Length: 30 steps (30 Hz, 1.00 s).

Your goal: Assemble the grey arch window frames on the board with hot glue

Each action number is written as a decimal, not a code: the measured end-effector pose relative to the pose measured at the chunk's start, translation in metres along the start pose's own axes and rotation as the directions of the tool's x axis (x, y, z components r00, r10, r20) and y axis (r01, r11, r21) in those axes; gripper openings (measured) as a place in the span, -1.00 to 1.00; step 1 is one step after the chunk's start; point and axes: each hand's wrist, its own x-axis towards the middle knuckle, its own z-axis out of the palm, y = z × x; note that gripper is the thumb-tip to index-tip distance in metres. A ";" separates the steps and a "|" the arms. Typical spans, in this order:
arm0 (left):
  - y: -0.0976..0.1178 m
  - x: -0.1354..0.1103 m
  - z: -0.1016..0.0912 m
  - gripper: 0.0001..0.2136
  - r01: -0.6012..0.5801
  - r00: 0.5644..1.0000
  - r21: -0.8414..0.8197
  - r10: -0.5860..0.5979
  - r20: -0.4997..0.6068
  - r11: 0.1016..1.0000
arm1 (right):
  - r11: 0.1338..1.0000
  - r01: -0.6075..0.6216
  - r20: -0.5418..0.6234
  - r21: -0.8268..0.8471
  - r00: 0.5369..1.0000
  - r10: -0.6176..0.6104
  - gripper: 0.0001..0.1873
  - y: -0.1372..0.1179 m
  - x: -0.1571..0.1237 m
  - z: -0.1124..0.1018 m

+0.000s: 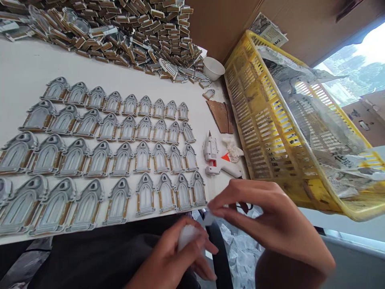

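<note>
My left hand (173, 257) is closed around a smooth white rounded object (187, 236), partly covered by the fingers, just below the table's front edge. With thumb and forefinger, my right hand (261, 214) pinches a small pale translucent piece (208, 218), blurred, close to the left hand. Rows of small grey arched window-shaped frames (145, 156) with brown side edges lie on the white table (27, 60), left of my hands. Beyond the right hand a white glue gun (211, 150) rests on its side.
A yellow plastic crate (273, 120) holding clear plastic bags stands at the right. Stacked frames (144, 32) fill the back of the table, beside a white bowl (213, 68). A cardboard scrap (221, 116) and crumpled tissue (233, 149) lie near the crate.
</note>
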 end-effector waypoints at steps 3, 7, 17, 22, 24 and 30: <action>0.001 0.001 -0.003 -0.69 0.028 0.999 -0.077 -0.026 0.027 0.997 | 0.995 0.005 0.133 0.096 0.991 -0.017 -0.88 -0.005 -0.005 0.003; 0.008 -0.001 -0.007 -0.80 0.017 1.000 -0.141 -0.015 0.018 0.990 | 0.999 -0.016 0.224 0.049 0.975 0.005 -0.91 -0.007 -0.008 0.017; -0.005 0.004 -0.010 -0.58 -0.010 1.000 -0.377 0.005 -0.013 0.926 | 0.980 -0.130 0.253 -0.148 0.953 0.164 -0.88 -0.010 -0.005 0.039; -0.016 0.012 -0.023 -0.43 -0.015 0.981 -0.373 -0.058 -0.183 0.928 | 0.898 -0.164 -0.033 -0.408 0.986 0.165 -0.83 -0.008 0.024 0.018; -0.022 0.013 -0.028 -0.38 -0.013 0.978 -0.357 -0.062 -0.197 0.934 | 0.796 -0.202 -0.096 -0.571 0.979 0.179 -0.76 -0.008 0.045 0.011; -0.038 0.004 -0.039 -0.40 0.020 0.978 -0.237 -0.068 -0.196 0.971 | 0.597 -0.137 0.089 -0.790 0.939 0.333 -0.46 -0.019 0.100 0.009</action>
